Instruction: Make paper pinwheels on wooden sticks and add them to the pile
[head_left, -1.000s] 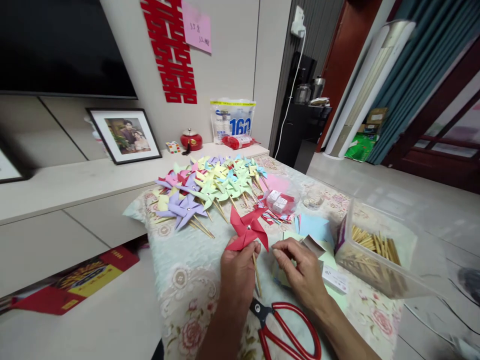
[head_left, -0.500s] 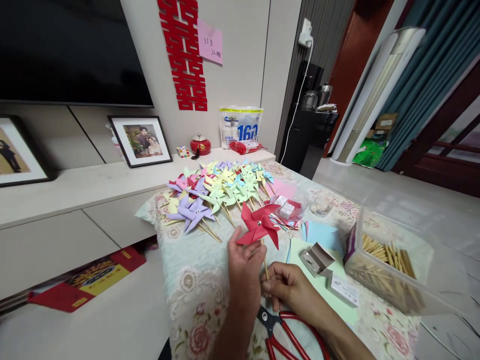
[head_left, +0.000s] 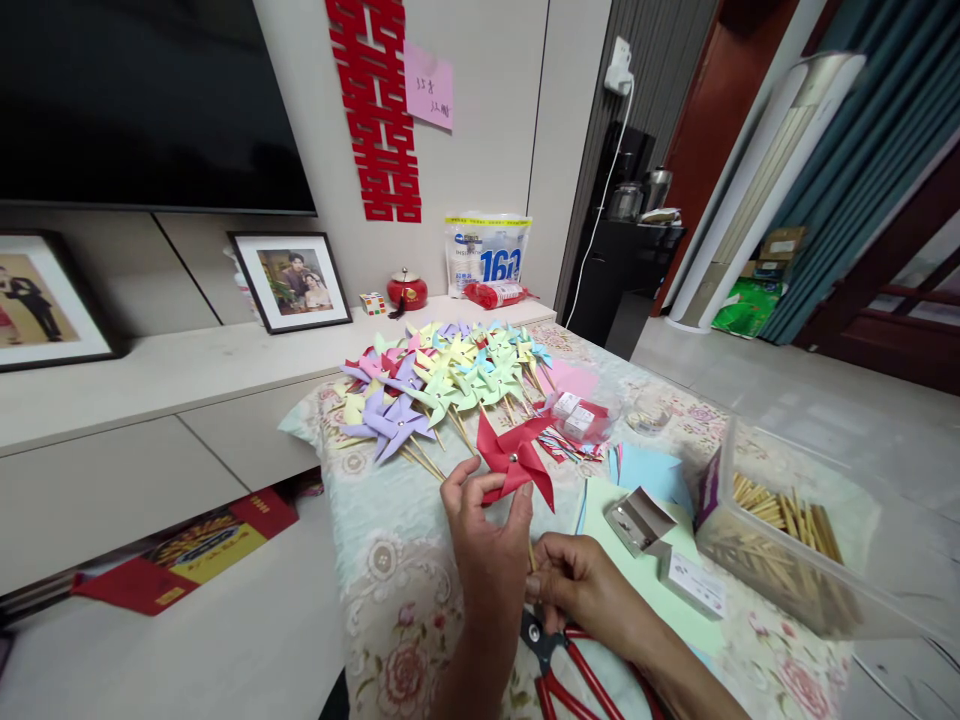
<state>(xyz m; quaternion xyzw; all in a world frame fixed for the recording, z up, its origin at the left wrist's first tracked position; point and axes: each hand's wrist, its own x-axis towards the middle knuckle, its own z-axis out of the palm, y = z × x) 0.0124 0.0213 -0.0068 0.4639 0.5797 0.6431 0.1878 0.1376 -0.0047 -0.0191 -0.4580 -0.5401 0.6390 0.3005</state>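
Note:
A red paper pinwheel (head_left: pixel 516 456) with a silver pin at its centre is upright in front of me. My left hand (head_left: pixel 489 525) has its fingers and thumb curled at the lower blades, touching the paper. Lower down, my right hand (head_left: pixel 574 575) pinches the pinwheel's thin wooden stick near its bottom end. Red-handled pliers (head_left: pixel 551 660) lie on the tablecloth beneath my right hand, partly covered by it. Behind the red pinwheel lie several finished pinwheels (head_left: pixel 442 375) in purple, green, yellow, pink and blue, their sticks pointing toward me.
On the right, a clear plastic box (head_left: pixel 780 590) holds many wooden sticks. Beside it are an open small box (head_left: pixel 637 520), a white box (head_left: pixel 694 583), green paper (head_left: pixel 600 500) and blue paper (head_left: pixel 649 472). A bag with red contents (head_left: pixel 581 418) lies farther back.
My left hand has moved from behind the pinwheel and its stick to the lower blades, fingers now curled at the paper. The pinwheel has turned slightly. The right hand keeps its pinch.

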